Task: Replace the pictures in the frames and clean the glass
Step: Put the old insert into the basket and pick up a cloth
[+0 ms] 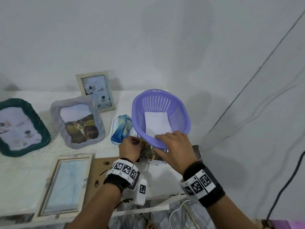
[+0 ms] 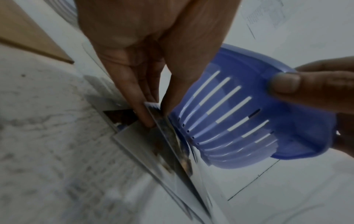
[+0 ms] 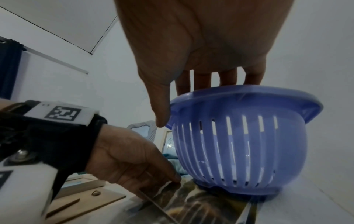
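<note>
My right hand (image 1: 162,143) grips the near rim of the purple slotted basket (image 1: 160,104), fingers inside and thumb (image 3: 162,115) outside, tipping its near side up. A stack of photos (image 1: 146,152) lies partly under the basket. My left hand (image 1: 134,141) pinches the corner of the top photo (image 2: 168,136), a dark tabby-cat print, between thumb and fingers (image 2: 145,116). A white sheet (image 1: 156,123) lies inside the basket. An empty cream frame (image 1: 49,195) with its glass (image 1: 66,184) lies flat at the near left, its brown backing board (image 1: 99,172) beside it.
A teal frame (image 1: 42,128), a lilac ribbed frame (image 1: 100,128) with a cat picture and an upright cream frame (image 1: 110,96) stand at the back left. A blue cloth (image 1: 123,128) lies in a small white tray left of the basket. The wall is close on the right.
</note>
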A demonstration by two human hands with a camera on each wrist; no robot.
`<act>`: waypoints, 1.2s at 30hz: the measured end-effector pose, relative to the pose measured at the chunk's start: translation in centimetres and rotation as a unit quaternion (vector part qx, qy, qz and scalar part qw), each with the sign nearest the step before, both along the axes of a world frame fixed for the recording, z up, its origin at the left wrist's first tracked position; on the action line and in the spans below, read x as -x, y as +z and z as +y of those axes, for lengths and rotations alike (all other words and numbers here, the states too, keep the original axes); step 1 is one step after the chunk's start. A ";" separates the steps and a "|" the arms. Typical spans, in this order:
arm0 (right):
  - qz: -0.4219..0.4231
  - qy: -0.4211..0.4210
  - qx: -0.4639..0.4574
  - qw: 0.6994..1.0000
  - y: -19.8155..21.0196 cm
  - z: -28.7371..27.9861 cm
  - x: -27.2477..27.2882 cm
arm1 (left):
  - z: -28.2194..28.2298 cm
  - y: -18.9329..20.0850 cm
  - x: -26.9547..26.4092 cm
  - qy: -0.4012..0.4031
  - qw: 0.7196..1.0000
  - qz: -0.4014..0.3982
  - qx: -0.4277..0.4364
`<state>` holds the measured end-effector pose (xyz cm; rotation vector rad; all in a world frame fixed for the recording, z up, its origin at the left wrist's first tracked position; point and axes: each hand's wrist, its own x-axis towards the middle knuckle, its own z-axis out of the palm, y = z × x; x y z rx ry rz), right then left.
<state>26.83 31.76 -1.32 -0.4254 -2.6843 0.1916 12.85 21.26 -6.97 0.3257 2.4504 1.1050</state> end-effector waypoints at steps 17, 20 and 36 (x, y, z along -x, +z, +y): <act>-0.077 0.039 0.173 0.981 2.6 1.9 1.2 | -3.3 2.2 1.3 0.069 0.974 -0.070 -0.202; -0.113 0.027 0.138 0.984 6.0 4.6 4.3 | -3.5 3.9 1.2 0.046 0.950 -0.133 -0.278; -0.455 0.013 -0.086 0.886 1.0 8.7 18.2 | -3.5 3.6 2.1 -0.011 0.941 -0.172 -0.289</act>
